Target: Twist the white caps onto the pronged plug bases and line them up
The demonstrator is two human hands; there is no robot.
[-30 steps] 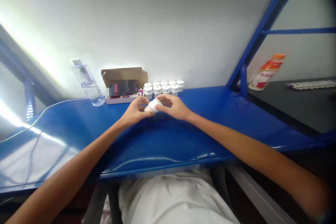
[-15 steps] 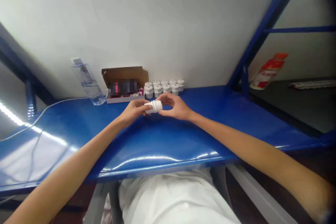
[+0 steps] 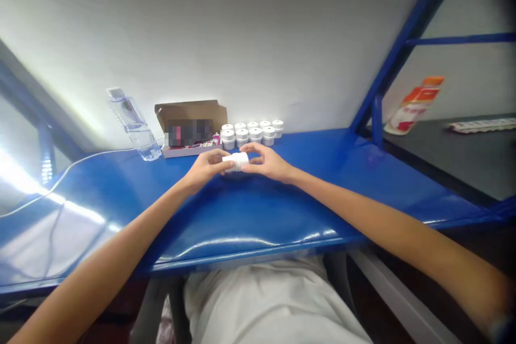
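A small white plastic bottle (image 3: 236, 162) with a ribbed-looking cap lies sideways in the air just above the blue table (image 3: 242, 209). My left hand (image 3: 207, 167) grips its base end between thumb and fingers. At the cap end, my right hand (image 3: 268, 164) curls around it, the thumb against the lower edge and the index finger along the upper edge. Behind my hands, several similar white capped containers (image 3: 255, 135) stand upright in two rows.
An open cardboard box (image 3: 191, 151) with small items, partly blurred out, sits left of the rows. A clear water bottle (image 3: 142, 140) and a white cable (image 3: 86, 158) are further left. On the dark surface at right stands an orange-capped bottle (image 3: 415, 106). Blue frame posts flank the table.
My right fingers have closed in slightly around the cap, and the bottle has shifted a little. My left hand keeps its grip almost in place.
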